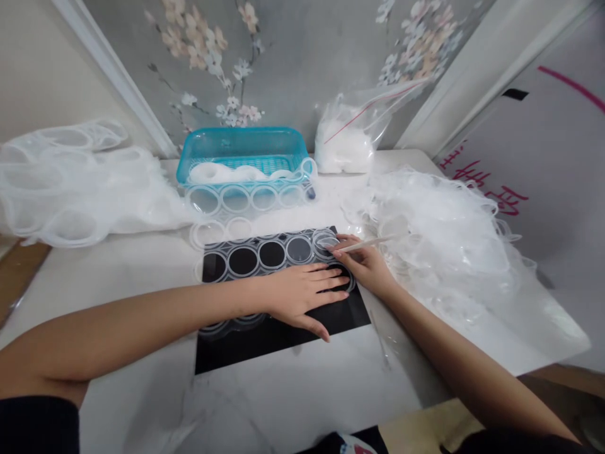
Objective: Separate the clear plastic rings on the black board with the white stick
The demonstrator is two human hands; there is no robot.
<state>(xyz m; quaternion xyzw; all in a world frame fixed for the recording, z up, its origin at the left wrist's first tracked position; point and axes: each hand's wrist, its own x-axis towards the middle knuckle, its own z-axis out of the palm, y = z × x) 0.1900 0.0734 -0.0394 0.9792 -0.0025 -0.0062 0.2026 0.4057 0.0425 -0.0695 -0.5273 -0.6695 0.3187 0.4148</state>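
Observation:
My left hand (307,293) lies flat, fingers spread, over a translucent sheet of joined rings (243,260) that rests on a black mat (283,340). Between the fingers of my right hand (363,261) is a thin white stick-like tool (366,244). Its tip points left, at the ring in the sheet's far right corner. Rows of oval openings show the black mat through them. Part of the sheet is hidden beneath my left hand and forearm.
Behind the mat stands a blue plastic basket (243,135) with ring sheets in and over it. A zip bag (347,142) with white contents leans at the wall. Piles of translucent ring sheets lie left (94,189) and right (439,221) on the white table (293,391).

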